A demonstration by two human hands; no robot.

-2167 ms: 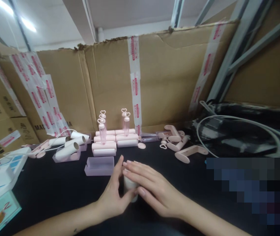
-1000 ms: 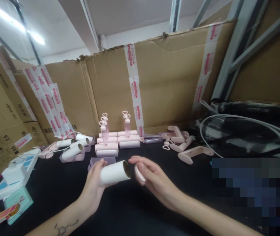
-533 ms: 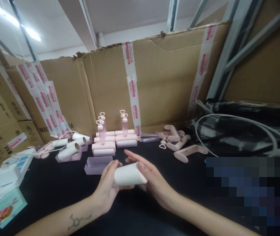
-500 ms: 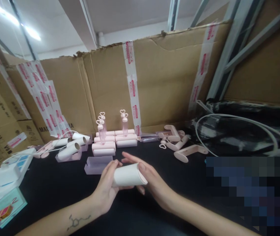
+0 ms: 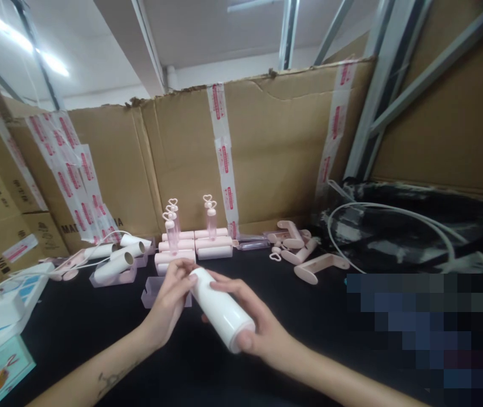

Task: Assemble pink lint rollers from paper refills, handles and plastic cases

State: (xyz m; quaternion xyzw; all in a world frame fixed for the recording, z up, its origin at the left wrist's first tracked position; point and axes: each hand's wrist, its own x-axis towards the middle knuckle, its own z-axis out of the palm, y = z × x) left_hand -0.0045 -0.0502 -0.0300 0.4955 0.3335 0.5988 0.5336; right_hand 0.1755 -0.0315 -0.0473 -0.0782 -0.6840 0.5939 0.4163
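A smooth white roll (image 5: 222,308) lies slantwise between my hands, its near end lower and to the right. My right hand (image 5: 262,314) is wrapped round its right side, the thumb across the near end. The fingertips of my left hand (image 5: 172,297) pinch its far end. A pale lilac plastic tray (image 5: 151,291) sits just behind my left hand, which partly covers it. Beyond stand pink holders with white rolls (image 5: 214,250). Clear pink tubes with heart-shaped loops (image 5: 172,234) stand upright on them.
At left lie several white rolls with brown cores (image 5: 116,267), a power strip (image 5: 33,288) with cables, and a teal card (image 5: 6,364). Pink L-shaped handles (image 5: 321,267) lie at right, near black plastic (image 5: 394,226) and a white cable. A taped cardboard wall (image 5: 275,152) closes the back.
The white roll has turned from nearly level to slanting toward me. My left hand has shifted left to its far end, while my right hand's fingers have closed round its side.
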